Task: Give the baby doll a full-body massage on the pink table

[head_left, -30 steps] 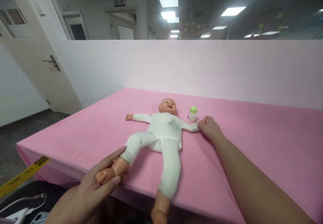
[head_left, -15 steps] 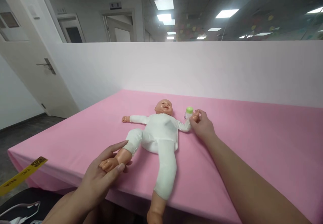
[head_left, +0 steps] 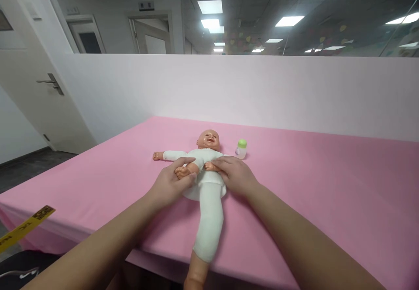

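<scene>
I have folded the baby doll (head_left: 204, 168) in on itself: my left hand (head_left: 170, 184) now grips its foot against the belly, my right hand (head_left: 234, 175) clasps its wrist there, and it lies face-up on the pink worktop (head_left: 327, 185) beside the small bottle (head_left: 241, 148).

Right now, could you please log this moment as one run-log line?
left hand: holds doll's foot | right hand: holds doll's hand | doll: on its back | bottle: upright, untouched

doll (head_left: 209, 181): glossy plastic skin, matt white cloth suit | table cover (head_left: 310, 185): smooth pink cloth | bottle (head_left: 241, 149): probably plastic
</scene>
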Demonstrator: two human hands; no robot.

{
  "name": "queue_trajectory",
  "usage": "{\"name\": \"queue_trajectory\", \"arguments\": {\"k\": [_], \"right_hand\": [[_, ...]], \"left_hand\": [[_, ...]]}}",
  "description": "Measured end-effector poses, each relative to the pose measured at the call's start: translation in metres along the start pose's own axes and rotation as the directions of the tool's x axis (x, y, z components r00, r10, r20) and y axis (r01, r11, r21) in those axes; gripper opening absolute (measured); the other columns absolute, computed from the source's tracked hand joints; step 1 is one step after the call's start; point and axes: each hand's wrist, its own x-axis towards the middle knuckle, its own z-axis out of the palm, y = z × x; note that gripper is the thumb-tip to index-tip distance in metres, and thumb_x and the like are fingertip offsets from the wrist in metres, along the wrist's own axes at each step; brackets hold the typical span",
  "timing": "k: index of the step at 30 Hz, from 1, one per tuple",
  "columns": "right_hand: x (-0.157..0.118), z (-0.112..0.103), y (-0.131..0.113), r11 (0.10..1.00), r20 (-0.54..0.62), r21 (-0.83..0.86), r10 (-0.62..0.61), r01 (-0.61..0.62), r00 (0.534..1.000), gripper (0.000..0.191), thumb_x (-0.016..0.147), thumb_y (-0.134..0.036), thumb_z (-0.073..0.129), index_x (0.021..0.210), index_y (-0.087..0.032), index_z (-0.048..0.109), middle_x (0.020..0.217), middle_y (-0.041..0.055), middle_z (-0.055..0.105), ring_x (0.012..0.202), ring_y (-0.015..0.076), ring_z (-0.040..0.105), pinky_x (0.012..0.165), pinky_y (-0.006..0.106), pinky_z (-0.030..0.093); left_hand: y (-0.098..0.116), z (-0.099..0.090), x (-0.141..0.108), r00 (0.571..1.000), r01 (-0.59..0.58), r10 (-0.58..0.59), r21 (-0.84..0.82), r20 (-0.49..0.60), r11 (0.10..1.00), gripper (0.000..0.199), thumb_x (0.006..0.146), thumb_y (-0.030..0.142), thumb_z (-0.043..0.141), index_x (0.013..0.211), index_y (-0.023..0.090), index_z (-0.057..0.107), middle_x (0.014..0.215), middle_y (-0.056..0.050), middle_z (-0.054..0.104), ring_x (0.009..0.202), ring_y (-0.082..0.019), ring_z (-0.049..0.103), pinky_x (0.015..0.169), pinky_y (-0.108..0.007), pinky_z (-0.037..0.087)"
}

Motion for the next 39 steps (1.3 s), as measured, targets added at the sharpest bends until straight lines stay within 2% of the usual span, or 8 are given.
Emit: {"name": "queue_trajectory", "arguments": {"k": [7,14,17,21,24,27,35,39], "right_hand": [[0.0,-0.001,-0.003,0.999,0.021,-0.015,0.041,-0.041,0.999,0.025,0.107,-0.035,0.057,0.123,-0.031,0.076,0.119,0.0021,0.075,0.111,0.0213,0.066,0.096,0.035,0.049],[-0.009,-0.012,0.011,0.934,0.009,0.134,0.334,-0.332,0.943,0.045,0.096,-0.034,0.066,0.141,-0.036,0.063,0.123,0.001,0.073,0.103,0.0214,0.069,0.086,0.033,0.053],[-0.014,-0.015,0.036,0.857,-0.12,0.213,0.5,-0.469,0.858,0.058,0.093,-0.038,0.067,0.149,-0.033,0.053,0.122,0.0028,0.073,0.101,0.0214,0.07,0.089,0.033,0.054],[-0.021,-0.02,0.079,0.714,-0.25,0.272,0.7,-0.645,0.669,0.066,0.091,-0.041,0.064,0.152,-0.03,0.044,0.131,0.0065,0.069,0.113,0.0241,0.068,0.095,0.034,0.054],[-0.028,-0.023,0.104,0.572,-0.186,0.279,0.82,-0.771,0.541,0.071,0.09,-0.04,0.059,0.156,-0.026,0.035,0.141,0.0096,0.063,0.122,0.0251,0.065,0.094,0.033,0.054],[-0.032,-0.024,0.115,0.484,-0.059,0.201,0.874,-0.852,0.483,0.064,0.087,-0.043,0.061,0.146,-0.022,0.047,0.128,0.0124,0.068,0.11,0.0292,0.069,0.086,0.037,0.055],[-0.032,-0.027,0.116,0.463,-0.016,0.113,0.885,-0.879,0.464,0.074,0.083,-0.046,0.067,0.15,-0.02,0.047,0.128,0.0165,0.068,0.114,0.037,0.066,0.092,0.046,0.053],[-0.028,-0.024,0.099,0.612,-0.176,0.212,0.791,-0.762,0.587,0.075,0.089,-0.045,0.064,0.157,-0.026,0.038,0.139,0.0113,0.064,0.121,0.0299,0.065,0.101,0.042,0.052]], "left_hand": [[-0.002,0.007,0.014,0.998,0.029,-0.027,0.043,-0.054,0.999,0.057,0.087,0.051,0.072,0.134,0.019,0.066,0.092,-0.005,0.075,0.08,-0.024,0.071,0.075,-0.035,0.055],[-0.001,0.002,-0.015,0.997,0.002,0.006,0.094,-0.08,0.996,0.059,0.09,0.053,0.072,0.139,0.021,0.062,0.105,-0.007,0.076,0.095,-0.026,0.072,0.084,-0.036,0.055],[0.001,-0.004,-0.04,0.992,0.009,0.005,0.108,-0.123,0.994,0.064,0.09,0.053,0.072,0.144,0.022,0.059,0.108,-0.006,0.076,0.098,-0.027,0.072,0.091,-0.039,0.056],[-0.004,-0.014,-0.083,0.982,0.071,-0.054,0.089,-0.179,0.993,0.07,0.088,0.054,0.073,0.148,0.023,0.055,0.119,-0.008,0.074,0.107,-0.031,0.072,0.093,-0.041,0.059],[-0.012,-0.023,-0.113,0.971,0.083,-0.051,0.129,-0.234,0.988,0.066,0.087,0.056,0.072,0.144,0.026,0.06,0.125,-0.008,0.073,0.114,-0.032,0.071,0.095,-0.039,0.06],[-0.018,-0.031,-0.136,0.961,0.109,-0.043,0.231,-0.273,0.967,0.059,0.082,0.057,0.076,0.135,0.031,0.067,0.124,-0.006,0.075,0.117,-0.033,0.071,0.095,-0.035,0.061],[-0.005,-0.028,-0.146,0.955,0.146,-0.073,0.242,-0.287,0.959,0.054,0.079,0.062,0.074,0.123,0.031,0.075,0.114,-0.006,0.078,0.102,-0.035,0.076,0.08,-0.037,0.067],[-0.003,-0.026,-0.138,0.961,0.111,-0.053,0.203,-0.27,0.973,0.057,0.079,0.059,0.077,0.128,0.029,0.073,0.123,-0.007,0.076,0.114,-0.034,0.073,0.095,-0.037,0.063]]}}
